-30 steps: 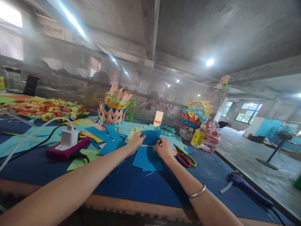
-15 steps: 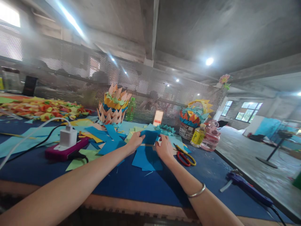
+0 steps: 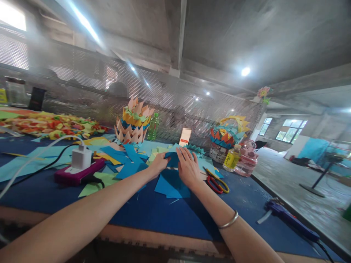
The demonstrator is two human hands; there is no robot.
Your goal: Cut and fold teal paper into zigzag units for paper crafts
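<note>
Between my hands is a small piece of blue paper (image 3: 172,160), raised just above the table. My left hand (image 3: 158,164) pinches its left end between thumb and fingers. My right hand (image 3: 189,167) lies over its right end, fingers stretched forward and close together; the thumb and that end of the paper are hidden. Under both hands, larger blue paper sheets (image 3: 170,186) lie on the dark blue tabletop. Scissors (image 3: 218,182) with red and yellow handles rest to the right of my right hand.
Left are a purple power strip (image 3: 70,175) with a white charger (image 3: 81,157) and scattered paper. Two paper-petal baskets (image 3: 131,131) (image 3: 219,151), a phone (image 3: 184,140), a yellow-labelled bottle (image 3: 231,158) and a pink bottle (image 3: 246,160) stand behind. A glue gun (image 3: 290,219) lies right.
My right hand has shifted from the paper's right edge onto its top, with its fingers now covering more of it. My left hand keeps its pinch.
</note>
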